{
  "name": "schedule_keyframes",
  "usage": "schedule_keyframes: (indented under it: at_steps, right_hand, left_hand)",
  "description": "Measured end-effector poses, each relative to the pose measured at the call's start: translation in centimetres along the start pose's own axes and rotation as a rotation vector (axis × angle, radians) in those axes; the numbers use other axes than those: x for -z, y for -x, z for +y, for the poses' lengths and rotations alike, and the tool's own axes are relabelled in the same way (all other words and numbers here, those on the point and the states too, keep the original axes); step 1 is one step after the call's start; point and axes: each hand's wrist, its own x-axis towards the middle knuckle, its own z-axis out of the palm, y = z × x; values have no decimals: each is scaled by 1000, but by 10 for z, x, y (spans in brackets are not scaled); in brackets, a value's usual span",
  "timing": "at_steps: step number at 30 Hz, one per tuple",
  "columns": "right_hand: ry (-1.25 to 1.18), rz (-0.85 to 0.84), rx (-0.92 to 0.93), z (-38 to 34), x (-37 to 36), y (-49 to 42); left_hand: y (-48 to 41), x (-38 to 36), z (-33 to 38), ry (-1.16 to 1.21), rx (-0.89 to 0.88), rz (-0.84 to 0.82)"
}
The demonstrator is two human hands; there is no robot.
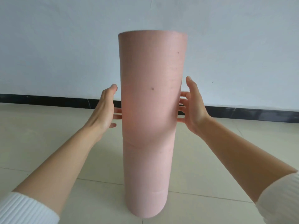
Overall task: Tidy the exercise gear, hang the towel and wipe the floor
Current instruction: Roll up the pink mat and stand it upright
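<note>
Right in the middle of the view, the left hand (105, 109) and right hand (193, 107) sit flat-palmed on either side of a rolled pink mat (150, 110). Fingers are straight and spread, nothing clenched. The fingertips slip behind the roll's edges, so I honestly can't tell if they're touching it or just beside it. The mat is a tall, smooth foam-looking cylinder standing upright on the floor (48, 135), with a couple of dark specks and a faint seam line lower down. Both forearms are bare, with ribbed white sleeves (24, 209) pushed up. The floor is glossy beige tile, and on the far side there's a black skirting strip (48, 98) under a plain pale wall (64, 46).
</note>
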Motion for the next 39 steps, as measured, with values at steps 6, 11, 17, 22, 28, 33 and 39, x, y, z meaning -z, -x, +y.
schedule_keyframes:
  at_steps: [6, 11, 17, 22, 28, 33, 39]
  right_hand:
    - [57, -34, -86, -73, -19, 24]
    - [142, -97, -272, -132, -28, 57]
    - [428, -219, -420, -175, -44, 78]
    - [591, -130, -369, -180, -52, 91]
    - [835, -83, -266, -162, -65, 95]
    - [861, -109, -299, -159, -69, 87]
    - [1096, -130, -362, -176, -66, 87]
  left_hand:
    - [22, 31, 61, -20, 303, -148]
    - [40, 53, 123, 101, 447, -19]
    - [64, 42, 187, 97, 689, -89]
    - [75, 32, 175, -17, 642, -4]
    - [83, 25, 169, -207, 488, -17]
    - [76, 34, 159, -247, 528, -96]
    - [75, 48, 165, -616, 497, -177]
